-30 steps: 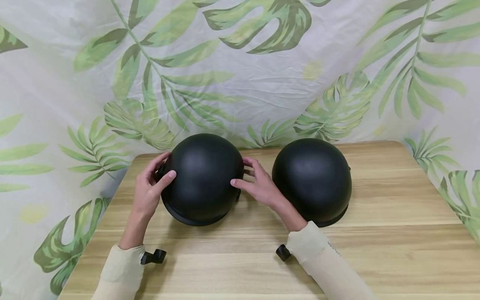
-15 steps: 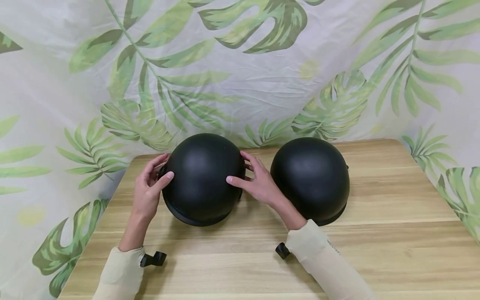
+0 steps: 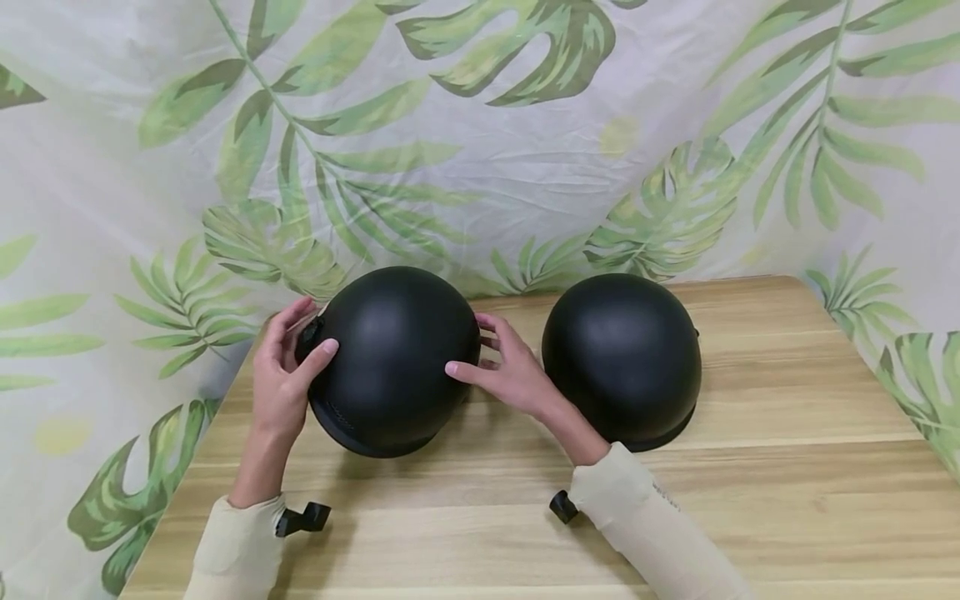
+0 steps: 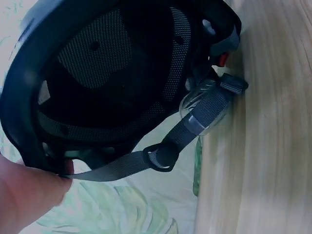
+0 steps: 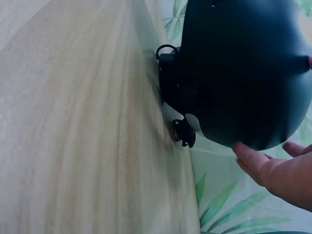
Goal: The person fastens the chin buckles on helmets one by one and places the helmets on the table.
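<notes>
A black helmet (image 3: 397,358) is held between both hands at the left of the table, dome up and tilted. My left hand (image 3: 279,387) grips its left edge, thumb on the shell and fingers behind the rim. On the other side, my right hand (image 3: 513,375) holds the shell with thumb in front and fingers behind. The left wrist view looks into the helmet, at mesh padding (image 4: 100,51) and a grey chin strap (image 4: 117,168) with a slider buckle (image 4: 162,157). In the right wrist view, black strap hardware (image 5: 184,132) hangs below the rim, close to the tabletop.
A second black helmet (image 3: 622,358) sits dome up on the wooden table (image 3: 795,500), just right of my right forearm. Leaf-printed cloth (image 3: 525,192) hangs behind the table. Each sleeve cuff carries a small black mount (image 3: 303,518).
The held helmet has shifted left and tilted further, showing more of its left rim and hardware. My left hand has moved left with it; my right hand follows slightly. The second helmet stays put.
</notes>
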`<state>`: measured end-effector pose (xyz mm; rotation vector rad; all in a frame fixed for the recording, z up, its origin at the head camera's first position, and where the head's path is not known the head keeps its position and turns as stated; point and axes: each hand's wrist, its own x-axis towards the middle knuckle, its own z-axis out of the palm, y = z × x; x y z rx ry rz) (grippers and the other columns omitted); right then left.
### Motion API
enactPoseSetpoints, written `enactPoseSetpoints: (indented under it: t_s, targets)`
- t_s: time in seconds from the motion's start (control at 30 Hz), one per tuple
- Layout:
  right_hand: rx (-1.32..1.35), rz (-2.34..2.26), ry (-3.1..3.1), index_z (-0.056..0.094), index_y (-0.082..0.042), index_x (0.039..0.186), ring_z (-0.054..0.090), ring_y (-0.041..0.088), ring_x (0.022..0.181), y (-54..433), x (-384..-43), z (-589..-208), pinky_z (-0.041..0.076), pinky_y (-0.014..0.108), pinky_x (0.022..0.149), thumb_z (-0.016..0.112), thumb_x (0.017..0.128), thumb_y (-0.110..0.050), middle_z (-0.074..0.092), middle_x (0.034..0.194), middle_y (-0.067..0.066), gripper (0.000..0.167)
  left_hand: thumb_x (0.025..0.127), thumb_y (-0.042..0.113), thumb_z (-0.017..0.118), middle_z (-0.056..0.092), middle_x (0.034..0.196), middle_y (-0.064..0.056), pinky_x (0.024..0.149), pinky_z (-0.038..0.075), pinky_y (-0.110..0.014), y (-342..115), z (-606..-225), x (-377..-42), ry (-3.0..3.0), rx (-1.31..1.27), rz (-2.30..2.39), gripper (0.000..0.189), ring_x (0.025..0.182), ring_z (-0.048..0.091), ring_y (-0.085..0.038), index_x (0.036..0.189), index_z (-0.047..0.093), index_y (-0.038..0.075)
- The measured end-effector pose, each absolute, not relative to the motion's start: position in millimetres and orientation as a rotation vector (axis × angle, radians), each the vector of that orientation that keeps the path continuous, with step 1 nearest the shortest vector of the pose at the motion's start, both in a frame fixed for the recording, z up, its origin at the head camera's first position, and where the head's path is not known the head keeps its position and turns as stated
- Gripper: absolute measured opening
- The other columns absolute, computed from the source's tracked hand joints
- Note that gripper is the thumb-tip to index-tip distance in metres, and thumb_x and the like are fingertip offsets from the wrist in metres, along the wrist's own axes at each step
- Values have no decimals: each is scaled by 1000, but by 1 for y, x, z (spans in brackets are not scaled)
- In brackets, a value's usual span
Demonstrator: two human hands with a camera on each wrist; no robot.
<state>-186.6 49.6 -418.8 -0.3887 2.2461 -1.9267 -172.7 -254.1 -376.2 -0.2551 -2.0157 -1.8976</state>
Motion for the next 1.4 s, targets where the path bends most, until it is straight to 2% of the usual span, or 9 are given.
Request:
enactPoseSetpoints:
  t_s: [0.17, 0.27, 0.4, 0.53, 0.63, 0.73, 0.9, 1.13, 1.4]
  targets:
    - [-431, -1935, 2276, 36, -36, 164, 40, 33, 157, 49, -185, -420, 47, 50, 119, 84, 91, -37, 31, 171, -1, 88, 99, 7, 69, 48, 142, -1, 100, 46, -12, -255, -371, -168, -2173, -138, -1902, 71, 134, 50, -10, 162, 37, 17]
    - [-417, -1941, 2281, 39, -37, 162, 44, 32, 155, 50, -184, -420, 50, 50, 116, 86, 89, -37, 35, 168, -2, 86, 98, 4, 69, 50, 139, -1, 98, 47, -14, -254, -369, -167, -2166, -135, -1927, 73, 131, 52, -10, 162, 37, 19]
    - [-400, -1960, 2252, 40, -33, 160, 47, 30, 152, 49, -184, -420, 53, 50, 113, 88, 87, -35, 38, 165, -2, 87, 96, -5, 67, 58, 138, -4, 98, 48, -17, -254, -366, -166, -2069, -185, -1962, 68, 128, 56, -13, 157, 46, 16]
    - [-399, -1958, 2190, 40, -26, 158, 50, 33, 149, 48, -183, -420, 54, 51, 112, 90, 86, -31, 41, 163, 2, 88, 92, -16, 61, 66, 137, -11, 96, 54, -20, -255, -363, -165, -1835, -286, -2068, 65, 128, 62, -19, 152, 53, 7]
    - [-421, -1934, 2160, 39, -24, 158, 51, 35, 148, 46, -183, -420, 53, 50, 113, 90, 86, -29, 42, 163, 4, 89, 90, -20, 59, 66, 136, -16, 94, 57, -21, -256, -362, -164, -1717, -335, -2102, 63, 124, 65, -20, 149, 55, 1]
    - [-458, -1922, 2180, 37, -26, 160, 48, 34, 150, 45, -182, -420, 51, 51, 115, 90, 85, -29, 38, 165, 3, 92, 89, -20, 61, 63, 137, -18, 93, 57, -20, -256, -361, -163, -1706, -317, -2098, 62, 120, 66, -19, 147, 56, 2]
    - [-502, -1942, 2281, 38, -29, 162, 42, 29, 155, 46, -180, -417, 46, 51, 121, 89, 85, -31, 36, 167, -1, 92, 93, -16, 63, 61, 138, -13, 92, 56, -19, -252, -359, -162, -1814, -244, -2065, 62, 119, 65, -18, 150, 54, 6]
    - [-475, -1953, 2296, 40, -28, 160, 42, 28, 154, 46, -181, -417, 47, 51, 120, 88, 87, -32, 38, 165, -1, 88, 101, 5, 68, 67, 128, 2, 89, 57, -14, -250, -360, -161, -2022, -76, -1986, 53, 113, 68, -8, 151, 54, 11]
    - [-433, -1941, 2267, 38, -26, 161, 48, 31, 151, 45, -181, -419, 50, 51, 116, 89, 86, -32, 37, 166, 2, 91, 99, 2, 70, 65, 140, 0, 97, 54, -14, -244, -358, -159, -2015, -121, -1952, 58, 127, 65, -8, 154, 53, 10]
